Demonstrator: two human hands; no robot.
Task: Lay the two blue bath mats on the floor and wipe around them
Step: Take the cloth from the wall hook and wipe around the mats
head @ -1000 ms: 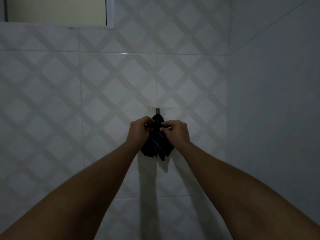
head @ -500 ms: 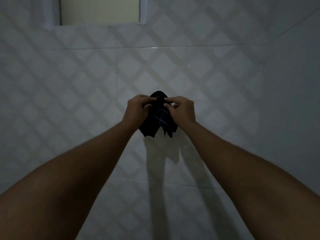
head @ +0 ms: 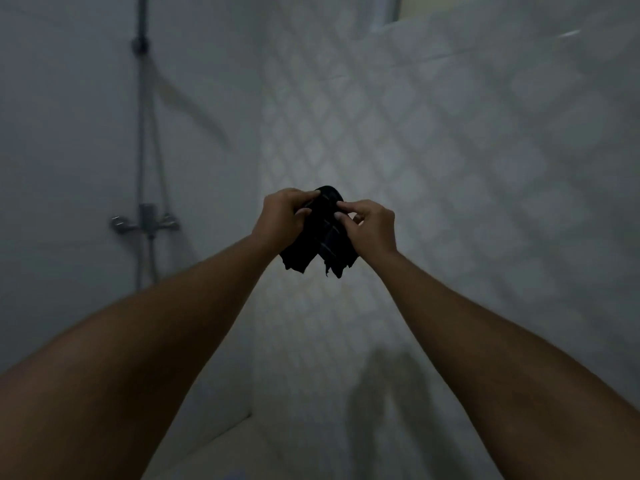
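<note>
Cloth [head: 320, 233] is off the wall hook now: a second ago it hung pinned against the tiles between both hands, and since then my view has swung left, bringing a shower mixer [head: 147, 221] and its riser pipe [head: 141, 98] in, well off to the left of my left hand [head: 284, 216]. That hand and my right hand [head: 369, 228] are close together, each pinching the top edge of the dark rag, which droops below the knuckles in two ragged tails. I read this as fetching the wiper, so the wiping step is only being prepared. Neither blue bath mat shows anywhere; I cannot say whether they are laid. Only a sliver of floor [head: 221, 455] appears below my forearms. Dim light and blur smear the tiled wall [head: 433, 161], and the cloth's pattern is barely legible.
</note>
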